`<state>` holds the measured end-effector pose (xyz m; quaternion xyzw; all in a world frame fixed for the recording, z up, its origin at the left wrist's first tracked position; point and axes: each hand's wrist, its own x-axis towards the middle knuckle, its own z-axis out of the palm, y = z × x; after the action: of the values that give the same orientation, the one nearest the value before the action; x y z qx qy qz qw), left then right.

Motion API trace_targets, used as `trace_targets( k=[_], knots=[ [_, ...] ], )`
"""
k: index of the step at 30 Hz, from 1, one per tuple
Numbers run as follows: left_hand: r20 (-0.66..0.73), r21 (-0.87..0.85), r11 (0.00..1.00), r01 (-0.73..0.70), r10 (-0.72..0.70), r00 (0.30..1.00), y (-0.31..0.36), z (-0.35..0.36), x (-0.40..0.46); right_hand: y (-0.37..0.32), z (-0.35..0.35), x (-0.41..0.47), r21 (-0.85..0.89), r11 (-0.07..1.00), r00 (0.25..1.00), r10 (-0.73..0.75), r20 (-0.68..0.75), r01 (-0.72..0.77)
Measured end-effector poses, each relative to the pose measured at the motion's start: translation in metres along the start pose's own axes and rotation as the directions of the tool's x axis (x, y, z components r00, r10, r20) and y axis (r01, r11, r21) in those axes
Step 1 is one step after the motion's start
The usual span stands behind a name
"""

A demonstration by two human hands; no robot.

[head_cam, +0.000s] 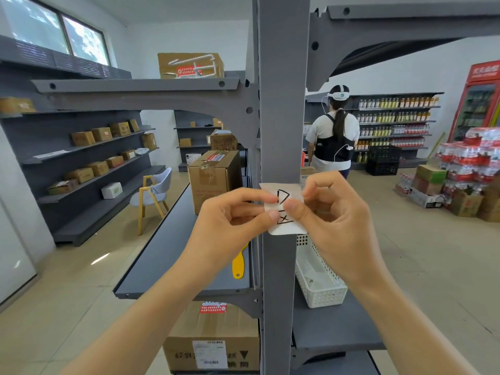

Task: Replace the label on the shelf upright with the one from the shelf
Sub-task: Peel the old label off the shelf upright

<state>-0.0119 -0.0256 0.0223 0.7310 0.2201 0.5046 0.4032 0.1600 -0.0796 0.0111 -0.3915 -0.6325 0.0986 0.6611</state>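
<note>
A white paper label (284, 209) with black hand-drawn characters lies against the grey shelf upright (282, 117) at chest height. My left hand (230, 220) pinches the label's left edge with thumb and forefinger. My right hand (328, 212) pinches its middle and right edge, the thumb pressing over the writing. Whether the label is stuck to the upright or held loose in front of it I cannot tell. The lower left part of the label is hidden behind my fingers.
A yellow scraper (238, 262) lies on the left grey shelf (167, 247), beside a taped cardboard box (213, 177). A white plastic basket (319, 277) sits on the right shelf. Another person (334, 136) stands in the aisle behind. More boxes sit below.
</note>
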Motion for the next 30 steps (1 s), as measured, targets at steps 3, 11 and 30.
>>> trace_targets(
  k=[3, 11, 30],
  knots=[
    [-0.033, -0.042, 0.999, 0.000, -0.001, 0.999, 0.002, -0.003, -0.001, 0.004, 0.001, 0.001, -0.031, 0.995, 0.994, -0.090, 0.067, 0.093],
    [-0.139, 0.261, 0.951, -0.165, 0.206, 0.969, 0.001, -0.005, -0.007, 0.000, 0.011, -0.006, 0.099, 0.994, 0.998, -0.048, -0.039, 0.052],
    [0.001, 0.468, 0.860, -0.204, 0.230, 0.973, -0.006, 0.001, 0.008, 0.007, 0.003, 0.016, -0.502, 0.864, 0.985, 0.107, 0.135, -0.025]
  ],
)
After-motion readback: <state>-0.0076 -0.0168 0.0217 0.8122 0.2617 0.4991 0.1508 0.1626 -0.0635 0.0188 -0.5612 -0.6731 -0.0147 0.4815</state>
